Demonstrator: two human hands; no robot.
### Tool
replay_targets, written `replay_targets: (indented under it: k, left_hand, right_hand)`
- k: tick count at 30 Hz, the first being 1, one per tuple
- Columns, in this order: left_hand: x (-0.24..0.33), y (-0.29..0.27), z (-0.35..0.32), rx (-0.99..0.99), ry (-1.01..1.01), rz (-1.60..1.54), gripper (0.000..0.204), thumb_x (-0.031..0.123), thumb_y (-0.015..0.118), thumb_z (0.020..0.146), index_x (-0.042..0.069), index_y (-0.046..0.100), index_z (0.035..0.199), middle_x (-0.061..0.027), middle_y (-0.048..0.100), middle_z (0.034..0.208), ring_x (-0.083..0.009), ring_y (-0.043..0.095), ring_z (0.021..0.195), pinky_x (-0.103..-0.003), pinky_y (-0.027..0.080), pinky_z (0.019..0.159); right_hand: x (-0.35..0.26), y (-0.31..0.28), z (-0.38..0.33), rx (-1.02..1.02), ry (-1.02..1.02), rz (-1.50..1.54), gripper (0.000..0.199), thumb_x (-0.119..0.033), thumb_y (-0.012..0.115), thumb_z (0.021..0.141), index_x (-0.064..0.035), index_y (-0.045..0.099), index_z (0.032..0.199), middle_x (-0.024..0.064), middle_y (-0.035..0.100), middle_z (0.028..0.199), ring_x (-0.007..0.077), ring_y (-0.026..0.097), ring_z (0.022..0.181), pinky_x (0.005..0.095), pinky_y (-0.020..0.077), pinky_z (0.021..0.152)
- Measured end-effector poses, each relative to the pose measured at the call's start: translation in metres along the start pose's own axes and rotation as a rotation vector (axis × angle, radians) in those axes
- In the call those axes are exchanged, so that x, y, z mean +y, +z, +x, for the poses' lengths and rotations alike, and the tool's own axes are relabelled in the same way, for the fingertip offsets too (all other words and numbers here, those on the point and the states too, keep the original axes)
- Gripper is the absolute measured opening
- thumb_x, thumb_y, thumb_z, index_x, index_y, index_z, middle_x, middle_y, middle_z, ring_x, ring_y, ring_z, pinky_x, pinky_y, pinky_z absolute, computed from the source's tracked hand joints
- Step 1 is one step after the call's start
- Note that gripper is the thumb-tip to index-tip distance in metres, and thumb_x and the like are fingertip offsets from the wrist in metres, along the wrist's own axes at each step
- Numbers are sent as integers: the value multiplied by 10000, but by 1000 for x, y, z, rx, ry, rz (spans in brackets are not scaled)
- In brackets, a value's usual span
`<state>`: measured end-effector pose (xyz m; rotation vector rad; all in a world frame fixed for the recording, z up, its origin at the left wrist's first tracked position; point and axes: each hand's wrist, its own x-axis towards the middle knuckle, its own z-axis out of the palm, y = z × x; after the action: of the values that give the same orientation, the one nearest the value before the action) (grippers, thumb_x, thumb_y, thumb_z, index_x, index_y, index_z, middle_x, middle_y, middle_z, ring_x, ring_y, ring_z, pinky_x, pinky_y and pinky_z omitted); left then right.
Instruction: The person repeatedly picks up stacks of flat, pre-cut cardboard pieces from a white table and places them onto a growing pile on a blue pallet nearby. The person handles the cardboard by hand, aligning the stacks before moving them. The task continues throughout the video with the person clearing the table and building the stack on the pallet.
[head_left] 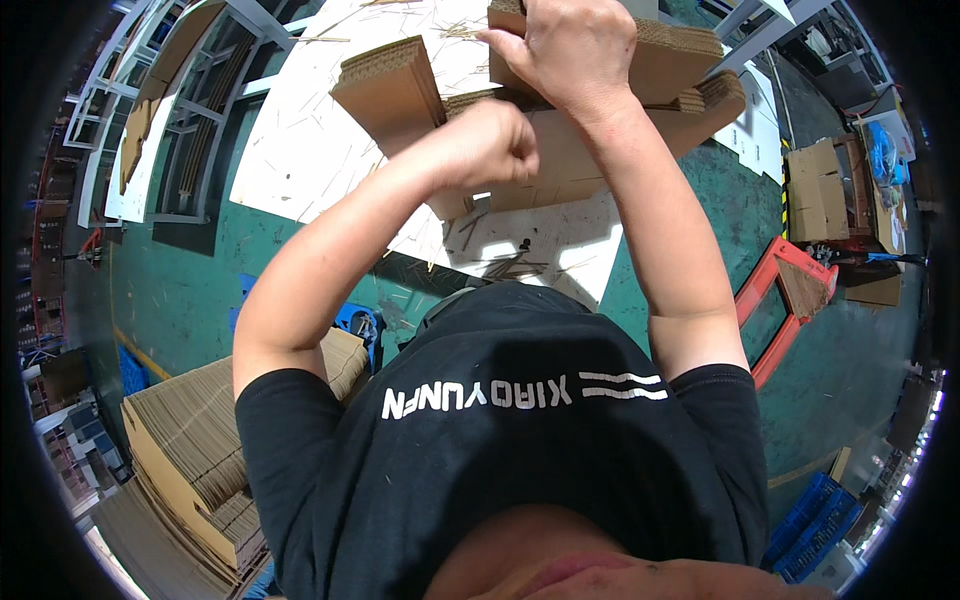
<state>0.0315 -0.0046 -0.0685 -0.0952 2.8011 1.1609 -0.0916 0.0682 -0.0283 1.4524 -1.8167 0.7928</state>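
Note:
A stack of die-cut brown cardboard sheets [660,70] lies at the top of the view, on a white work table. My right hand [580,50] is over its left part, thumb stretched out along the cardboard and fingers wrapped over the far side, partly out of view. My left hand [495,145] is closed like a fist just in front of the stack, at the middle gap. Whatever it might hold is hidden. To its left, a tall cardboard block [390,90] of layered sheets angles away from the rest. Below my hands a cardboard face [560,170] hangs toward me.
Thin cardboard strips litter the white table top [290,150]. A stack of cardboard sheets [190,430] sits at lower left. On the right are a red pallet jack [765,285], a cardboard box [817,190] and blue pallets [812,525]. Metal frames [205,130] stand at upper left.

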Motion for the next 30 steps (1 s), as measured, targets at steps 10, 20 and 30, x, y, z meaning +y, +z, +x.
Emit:
replay_targets:
  k: [10,20,30]
  left_hand:
    - [-22,13,5,458,-4,893,254,122,691,687,-7,575,873,-183,616,759,-340,649,689,-441,519,601]
    - [-4,26,-7,271,242,219,107,86,660,720,3,603,683,-176,591,669,-355,600,649,-408,485,591]
    - [-70,131,-85,13,-11,139,143,154,608,787,15,583,762,-161,605,774,-371,604,793,-451,473,677]
  right_hand:
    - [-8,0,5,11,22,31,391,-359,743,671,-86,644,932,127,601,716,307,611,667,411,479,620]
    - [-8,-9,-10,-4,-79,-109,440,-429,818,572,-93,576,722,57,602,656,223,600,534,340,448,531]
    - [8,-9,14,-381,-107,-101,500,-307,802,658,-109,565,1051,120,660,897,316,657,811,390,519,699]
